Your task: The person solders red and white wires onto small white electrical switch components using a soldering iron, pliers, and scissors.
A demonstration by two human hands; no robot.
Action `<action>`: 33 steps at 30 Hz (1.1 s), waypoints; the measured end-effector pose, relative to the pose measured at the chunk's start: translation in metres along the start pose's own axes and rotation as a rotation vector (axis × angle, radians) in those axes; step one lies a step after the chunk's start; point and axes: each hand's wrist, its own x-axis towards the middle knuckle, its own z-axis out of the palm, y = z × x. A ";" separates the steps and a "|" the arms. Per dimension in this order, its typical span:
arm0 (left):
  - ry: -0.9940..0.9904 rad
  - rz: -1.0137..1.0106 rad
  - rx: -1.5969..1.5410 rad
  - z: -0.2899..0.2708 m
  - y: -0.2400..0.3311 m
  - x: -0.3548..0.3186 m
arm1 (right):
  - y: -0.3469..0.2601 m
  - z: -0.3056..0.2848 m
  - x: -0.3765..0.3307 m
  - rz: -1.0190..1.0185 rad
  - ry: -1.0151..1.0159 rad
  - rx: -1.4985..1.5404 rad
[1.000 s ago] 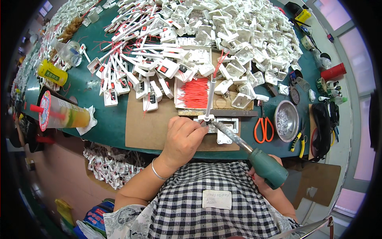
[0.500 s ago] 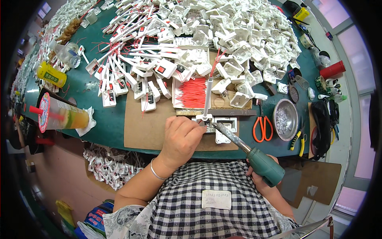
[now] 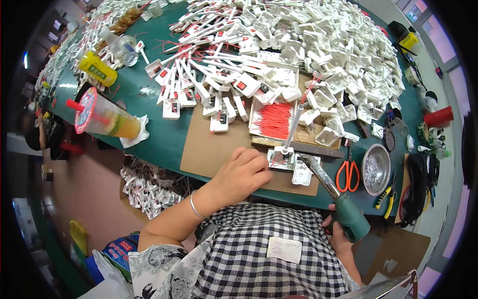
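Clasping green-handled tool [image 3: 352, 218]: right grip [image 3: 341, 240], left grip's [image 3: 240, 175] hold unclear, metal bowl [image 3: 385, 172] with pale bits [image 3: 371, 172] beyond.

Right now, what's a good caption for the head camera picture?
Right hand holds a green-handled tool, left hand near a white casing, red wires beyond it.

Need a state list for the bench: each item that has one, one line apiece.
Left hand: fingers curled beside the white housing; grip unclear
Right hand: closed around the green-handled soldering iron
Green-handled soldering iron: held, tip angled toward the housing
White housing: open
White tube: standing up from housing
Orange-handled scissors: lying down
Metal bowl: holding small pale pieces
Drink cup: lidded, straw in, partly full
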 end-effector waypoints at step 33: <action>0.283 -0.172 0.162 -0.013 -0.031 0.060 | 0.008 -0.008 -0.012 0.057 0.080 0.102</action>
